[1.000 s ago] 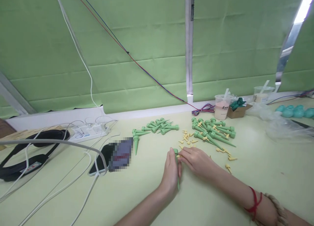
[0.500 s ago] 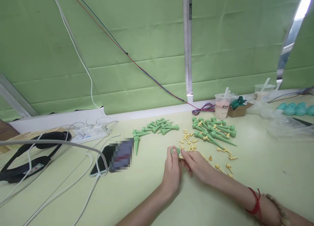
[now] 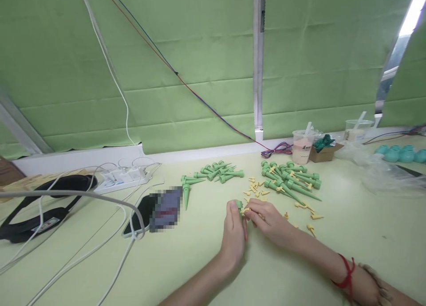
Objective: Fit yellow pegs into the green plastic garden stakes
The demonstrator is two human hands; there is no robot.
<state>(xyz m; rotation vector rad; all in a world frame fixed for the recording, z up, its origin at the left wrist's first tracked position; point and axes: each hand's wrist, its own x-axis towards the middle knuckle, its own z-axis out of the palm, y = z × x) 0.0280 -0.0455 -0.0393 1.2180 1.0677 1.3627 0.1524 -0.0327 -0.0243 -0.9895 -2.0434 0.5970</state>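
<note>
The green plastic cone spike (image 3: 239, 206) stands almost upright in the left hand (image 3: 234, 237), fingers wrapped round it just above the pale green tabletop (image 3: 199, 270), while the right hand (image 3: 268, 221) pinches a small yellow plastic peg (image 3: 244, 211) touching its top.

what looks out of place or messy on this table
Nothing looks damaged or spilled. One green spike lies alone, apart from the left pile. Small yellow pieces lie scattered loose between the piles and near the right hand. The left hand grips a green spike.
</note>
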